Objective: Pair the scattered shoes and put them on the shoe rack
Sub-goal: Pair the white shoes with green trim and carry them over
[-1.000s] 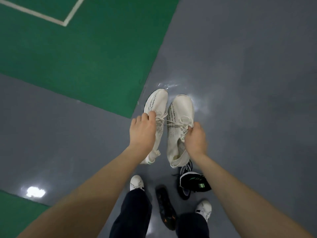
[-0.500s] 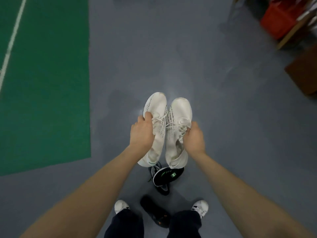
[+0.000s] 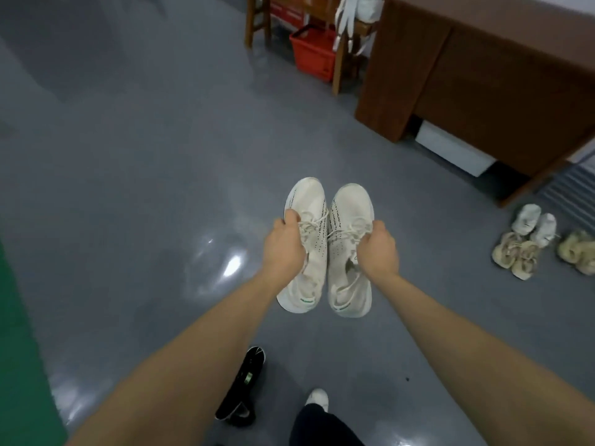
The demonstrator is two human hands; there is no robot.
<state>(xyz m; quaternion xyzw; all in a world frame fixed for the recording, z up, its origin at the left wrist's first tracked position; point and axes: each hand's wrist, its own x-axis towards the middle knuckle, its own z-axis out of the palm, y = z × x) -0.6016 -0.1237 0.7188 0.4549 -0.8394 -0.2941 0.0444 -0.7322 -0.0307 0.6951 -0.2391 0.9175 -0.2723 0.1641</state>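
Two white sneakers [image 3: 325, 249], one gripped in each of our hands, left [image 3: 283, 249] and right [image 3: 378, 249], have swung toward the brown cabinet [image 3: 467, 69]; pairing done, rack unseen.

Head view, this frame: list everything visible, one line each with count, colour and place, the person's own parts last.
White sneakers: two, side by side, held in the air at centre.
Black shoe: at least one, on the floor at bottom centre.
Pale shoes: several, white and cream, grouped on the floor at right.
Red basket: one, under wooden furniture at top.
Brown desk: one, upper right.
White box: one, under the desk.
Floor: grey, with a green strip at far left.
Foot in a white shoe: one, dark trouser leg, bottom centre.
Left hand: grips the left sneaker.
Right hand: grips the right sneaker.
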